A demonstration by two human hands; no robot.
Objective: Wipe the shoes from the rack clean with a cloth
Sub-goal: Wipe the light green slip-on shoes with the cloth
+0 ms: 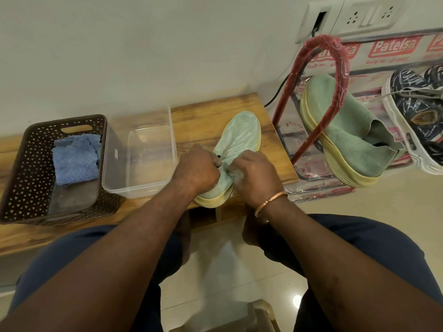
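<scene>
A pale green knit shoe point(239, 137) with a yellow sole lies on the wooden bench point(215, 111), toe pointing away from me. My left hand point(196, 168) grips the collar of the shoe at its heel end. My right hand point(256, 173) pinches the same collar from the right side. A blue cloth point(74, 159) lies in the brown perforated basket point(21, 164) at the left, away from both hands. The matching green shoe point(347, 130) rests tilted on the red rack point(321, 68) at the right.
A clear plastic tub point(141, 185) stands between the basket and the shoe. Dark blue patterned sneakers point(417, 111) sit on the rack's far right. Wall sockets point(369, 15) with a black cable are above the rack. My knees are below the bench, over a tiled floor.
</scene>
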